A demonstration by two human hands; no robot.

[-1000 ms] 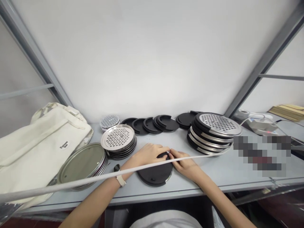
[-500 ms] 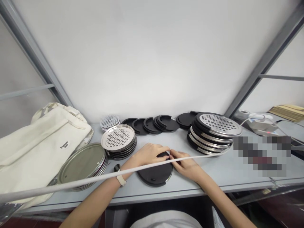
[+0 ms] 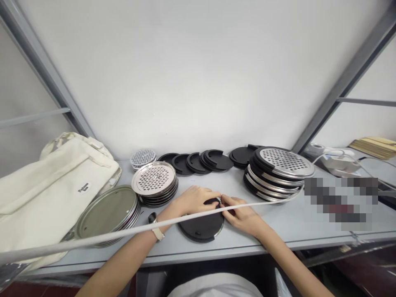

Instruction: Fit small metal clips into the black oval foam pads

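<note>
With left hand (image 3: 193,201) and right hand (image 3: 239,215), touches black disc (image 3: 202,227) at its far right rim, holding fingertips close together; cannot tell whether clamped on it. Has disc flat on grey table (image 3: 201,182), behind white cable (image 3: 93,239), between 2 perforated-plate stacks (image 3: 154,180).

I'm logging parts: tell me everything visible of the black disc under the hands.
The black disc is round, looks like matte plastic, and has a raised partial rim, a small dark spot near its front and a shiny sliver at its right. It lies flat on the table; the left hand and right hand meet at its far right edge. A white cord crosses before it.
</note>
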